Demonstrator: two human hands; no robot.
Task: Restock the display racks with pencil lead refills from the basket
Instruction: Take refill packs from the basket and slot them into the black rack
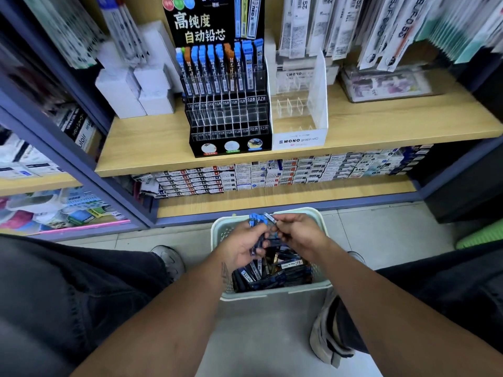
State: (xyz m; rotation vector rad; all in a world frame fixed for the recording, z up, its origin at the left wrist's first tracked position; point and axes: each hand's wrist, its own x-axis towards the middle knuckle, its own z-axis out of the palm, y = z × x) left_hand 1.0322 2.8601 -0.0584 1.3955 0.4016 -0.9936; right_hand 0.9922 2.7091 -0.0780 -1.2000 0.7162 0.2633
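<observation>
Over the basket [272,293] on the floor, the left hand [242,247] grips a bundle of lead refills [257,219] while the right hand [296,235] pinches one refill [270,217], probably sorting before filling the black rack [228,115] on the far shelf.

A pale mint plastic basket [299,291] with smooth matt walls and perforated sides sits on a floor of glossy light ceramic tiles [394,235]. The lead refill cases [275,268] inside it are hard, shiny plastic, dark with blue caps. The black refill display rack [228,115] has a glossy printed card header and clear, glass-like acrylic dividers. Beside it, the MONO rack [299,110] is clear acrylic with a white printed card front. The shelf [381,123] is smooth light wood-grain laminate, in a matt blue-grey painted frame [89,175]. The trousers [68,295] are dark, matt woven cloth, like denim.
</observation>
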